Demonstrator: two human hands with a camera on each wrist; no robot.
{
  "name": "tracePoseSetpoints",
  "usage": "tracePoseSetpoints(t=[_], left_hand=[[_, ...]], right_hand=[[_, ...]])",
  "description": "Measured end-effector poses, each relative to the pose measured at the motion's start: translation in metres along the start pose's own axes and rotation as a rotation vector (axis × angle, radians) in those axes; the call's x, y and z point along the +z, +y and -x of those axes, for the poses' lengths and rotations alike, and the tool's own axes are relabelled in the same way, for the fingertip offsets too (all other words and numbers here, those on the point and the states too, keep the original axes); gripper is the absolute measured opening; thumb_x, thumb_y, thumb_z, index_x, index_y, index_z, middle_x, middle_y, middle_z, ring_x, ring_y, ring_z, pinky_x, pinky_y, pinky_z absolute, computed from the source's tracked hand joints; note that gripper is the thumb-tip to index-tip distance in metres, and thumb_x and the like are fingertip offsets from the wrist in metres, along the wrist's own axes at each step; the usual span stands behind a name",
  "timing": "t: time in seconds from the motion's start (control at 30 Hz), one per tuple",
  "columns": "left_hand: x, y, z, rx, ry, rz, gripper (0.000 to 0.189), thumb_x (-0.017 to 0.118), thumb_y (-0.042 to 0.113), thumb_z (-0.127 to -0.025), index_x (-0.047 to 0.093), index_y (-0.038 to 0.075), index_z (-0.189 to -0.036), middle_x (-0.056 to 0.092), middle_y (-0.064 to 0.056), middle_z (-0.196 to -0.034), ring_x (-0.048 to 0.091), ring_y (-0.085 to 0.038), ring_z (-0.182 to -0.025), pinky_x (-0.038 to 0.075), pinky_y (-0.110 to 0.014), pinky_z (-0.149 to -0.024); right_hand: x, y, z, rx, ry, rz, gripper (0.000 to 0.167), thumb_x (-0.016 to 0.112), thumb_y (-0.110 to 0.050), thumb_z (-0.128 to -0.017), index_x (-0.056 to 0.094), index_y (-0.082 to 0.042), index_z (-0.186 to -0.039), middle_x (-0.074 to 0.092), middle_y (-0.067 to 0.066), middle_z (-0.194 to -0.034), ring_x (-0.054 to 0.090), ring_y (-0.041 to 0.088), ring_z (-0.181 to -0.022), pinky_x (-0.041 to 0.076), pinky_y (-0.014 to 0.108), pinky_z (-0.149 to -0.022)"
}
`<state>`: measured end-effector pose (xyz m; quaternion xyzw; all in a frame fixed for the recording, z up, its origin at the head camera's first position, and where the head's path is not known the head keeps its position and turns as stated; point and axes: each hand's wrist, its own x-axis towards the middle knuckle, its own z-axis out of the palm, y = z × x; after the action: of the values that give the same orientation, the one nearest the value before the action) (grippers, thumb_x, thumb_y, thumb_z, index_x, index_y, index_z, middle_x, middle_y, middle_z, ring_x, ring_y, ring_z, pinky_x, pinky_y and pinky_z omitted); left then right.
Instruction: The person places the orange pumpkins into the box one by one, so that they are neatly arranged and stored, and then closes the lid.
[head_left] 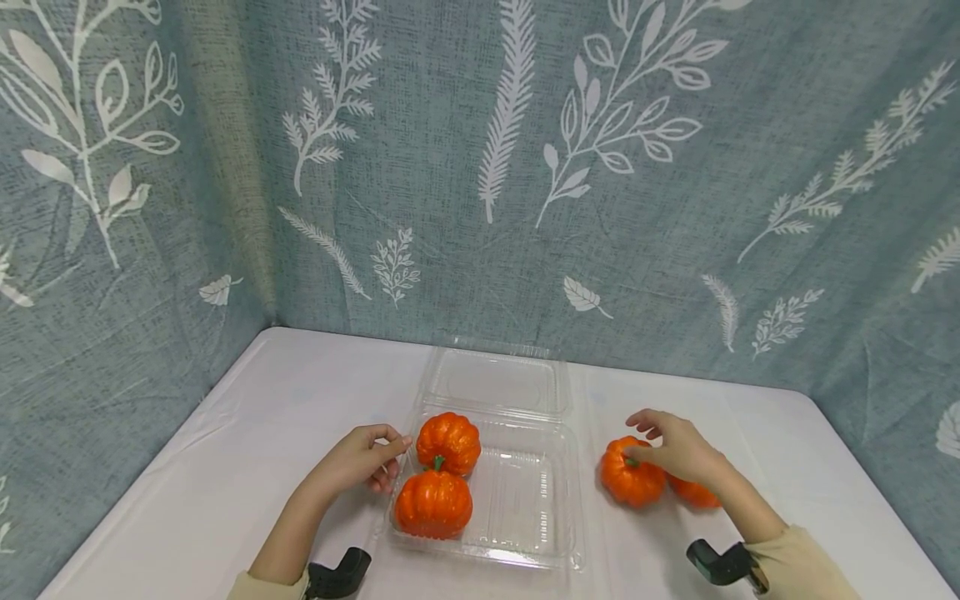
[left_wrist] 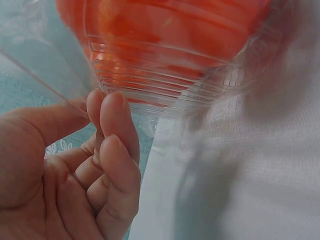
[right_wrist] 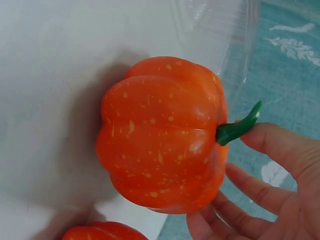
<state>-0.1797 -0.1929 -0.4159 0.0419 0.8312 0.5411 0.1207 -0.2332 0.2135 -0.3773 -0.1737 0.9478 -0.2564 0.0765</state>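
The right hand point(head_left: 678, 450) is loose from where I stand, its fingers spread about a speckled orange pumpkin point(right_wrist: 162, 137) and not closed round it. The thumb lies against the curved green stem point(right_wrist: 237, 131), probably because that makes a handy spot to steady it from above. This pumpkin sits on the white-covered table point(head_left: 315, 375), right of the clear plastic clamshell container point(head_left: 575, 508), with a second loose pumpkin point(head_left: 696, 494) just beside it, partly hidden by the wrist.

Over on the other side, the left hand point(head_left: 363, 458) pinches the container's left rim between thumb and fingertips, I'd guess so that such light plastic doesn't slide. Two more pumpkins stand inside, along the left side: the rear pumpkin point(head_left: 452, 440) and the front pumpkin point(head_left: 431, 507), close together. The hinged lid point(head_left: 495, 383) lies folded back toward the curtain, which leaves the tray reachable from above.
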Motion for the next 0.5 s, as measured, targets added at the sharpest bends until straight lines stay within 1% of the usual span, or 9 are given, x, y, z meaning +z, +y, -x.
tracePoseSetpoints(t=[0.17,0.33,0.5], left_hand=[[0.0001,-0.0003,0.0,0.004,0.001,0.003,0.027,0.053,0.023,-0.094,0.055,-0.003,-0.09,0.052,0.001,-0.057,0.053,-0.009,-0.045,0.049,-0.024,-0.048],[-0.0004,-0.0005,0.0001,0.003,-0.002,0.006,0.027,0.053,0.023,-0.094,0.055,-0.003,-0.09,0.052,0.001,-0.057,0.053,-0.009,-0.045,0.048,-0.024,-0.048],[-0.0009,-0.0015,-0.0002,0.009,-0.006,0.005,0.027,0.053,0.023,-0.094,0.055,-0.003,-0.09,0.052,0.001,-0.057,0.053,-0.009,-0.045,0.048,-0.024,-0.048]], right_hand=[[0.0029,0.0005,0.0026,-0.023,-0.021,-0.002,0.042,0.071,-0.022,-0.08,0.058,0.001,-0.112,0.061,0.019,-0.107,0.058,0.033,-0.096,0.05,0.045,-0.078],[0.0029,0.0003,0.0037,-0.053,-0.064,-0.004,0.046,0.07,-0.026,-0.081,0.056,0.0,-0.116,0.059,0.021,-0.113,0.058,0.036,-0.1,0.048,0.048,-0.082],[0.0016,-0.0017,0.0056,-0.04,-0.106,0.007,0.049,0.07,-0.031,-0.081,0.056,-0.001,-0.117,0.059,0.021,-0.113,0.059,0.036,-0.099,0.047,0.05,-0.082]])
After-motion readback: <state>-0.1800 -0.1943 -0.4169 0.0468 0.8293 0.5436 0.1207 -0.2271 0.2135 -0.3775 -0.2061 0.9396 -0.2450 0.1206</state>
